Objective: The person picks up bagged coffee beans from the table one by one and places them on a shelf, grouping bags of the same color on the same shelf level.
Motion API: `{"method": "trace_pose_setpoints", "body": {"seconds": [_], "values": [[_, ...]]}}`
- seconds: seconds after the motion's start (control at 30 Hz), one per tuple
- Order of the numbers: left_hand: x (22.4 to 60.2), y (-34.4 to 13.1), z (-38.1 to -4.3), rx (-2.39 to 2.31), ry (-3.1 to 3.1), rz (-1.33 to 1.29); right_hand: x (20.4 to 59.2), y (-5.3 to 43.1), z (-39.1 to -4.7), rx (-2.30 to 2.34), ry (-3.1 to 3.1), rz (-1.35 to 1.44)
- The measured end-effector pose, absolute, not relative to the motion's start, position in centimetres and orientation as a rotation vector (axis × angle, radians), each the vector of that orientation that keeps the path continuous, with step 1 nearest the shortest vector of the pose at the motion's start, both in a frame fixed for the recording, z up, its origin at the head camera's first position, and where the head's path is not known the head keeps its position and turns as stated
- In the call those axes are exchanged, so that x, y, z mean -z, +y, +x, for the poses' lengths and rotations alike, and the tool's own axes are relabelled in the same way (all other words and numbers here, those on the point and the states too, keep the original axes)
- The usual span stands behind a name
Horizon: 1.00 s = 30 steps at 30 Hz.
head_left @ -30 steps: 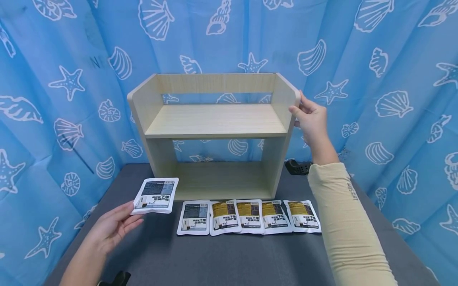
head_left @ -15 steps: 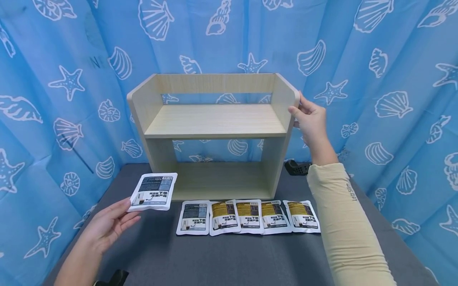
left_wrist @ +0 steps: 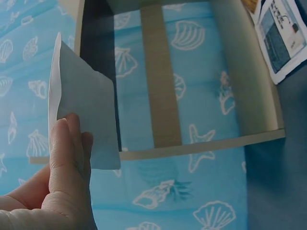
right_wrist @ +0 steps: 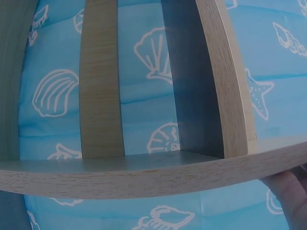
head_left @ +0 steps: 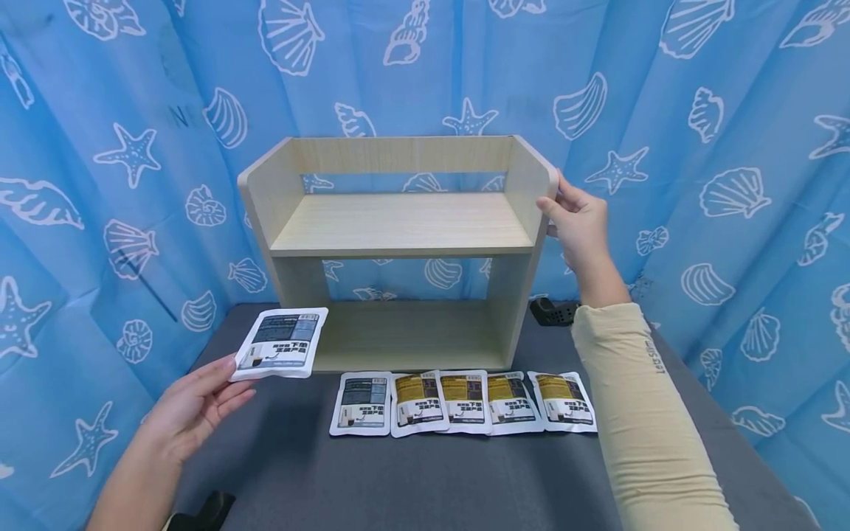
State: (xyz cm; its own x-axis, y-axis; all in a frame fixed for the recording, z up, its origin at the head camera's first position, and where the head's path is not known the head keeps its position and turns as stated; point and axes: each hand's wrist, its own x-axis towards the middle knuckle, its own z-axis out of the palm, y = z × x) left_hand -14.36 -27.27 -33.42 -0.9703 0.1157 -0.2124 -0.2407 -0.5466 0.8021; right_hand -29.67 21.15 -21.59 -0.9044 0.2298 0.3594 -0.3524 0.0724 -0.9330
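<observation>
My left hand (head_left: 199,405) pinches a white sachet (head_left: 282,343) with a dark blue printed label by its lower left corner, held up in front of the shelf's lower left side. In the left wrist view the sachet (left_wrist: 86,110) shows its plain side, with fingers along it. My right hand (head_left: 576,221) grips the upper right side panel of a pale wooden two-tier shelf (head_left: 398,221), thumb on the front edge. The right wrist view has only part of that hand (right_wrist: 290,191) under the panel. Both tiers of the shelf hold nothing.
In front of the shelf lies a row of sachets: one blue-labelled sachet (head_left: 361,404) at the left, then several yellow-labelled sachets (head_left: 420,404), some overlapping. A black strap-like object (head_left: 553,311) shows by the right wrist. A blue shell-print curtain (head_left: 664,147) hangs behind the grey table (head_left: 425,487).
My left hand has lifted the sachet a little, moving it up and slightly left. My right hand stays on the shelf's side panel, and the row of sachets is unmoved.
</observation>
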Motion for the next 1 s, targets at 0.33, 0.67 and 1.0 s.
{"method": "trace_pose_setpoints", "body": {"seconds": [0.33, 0.67, 1.0], "values": [[32.2, -27.2, -14.4, -2.611, 1.346, -0.184, 21.6, 21.1, -29.7, -1.871, -1.965, 0.077], [31.4, -26.8, -14.5, -2.636, 1.334, -0.180, 21.7, 21.0, -29.5, -1.837, -1.992, 0.072], [30.7, -26.5, -14.7, -2.669, 1.307, -0.083, 21.8, 21.1, -29.6, -1.840, -1.976, 0.078]]}}
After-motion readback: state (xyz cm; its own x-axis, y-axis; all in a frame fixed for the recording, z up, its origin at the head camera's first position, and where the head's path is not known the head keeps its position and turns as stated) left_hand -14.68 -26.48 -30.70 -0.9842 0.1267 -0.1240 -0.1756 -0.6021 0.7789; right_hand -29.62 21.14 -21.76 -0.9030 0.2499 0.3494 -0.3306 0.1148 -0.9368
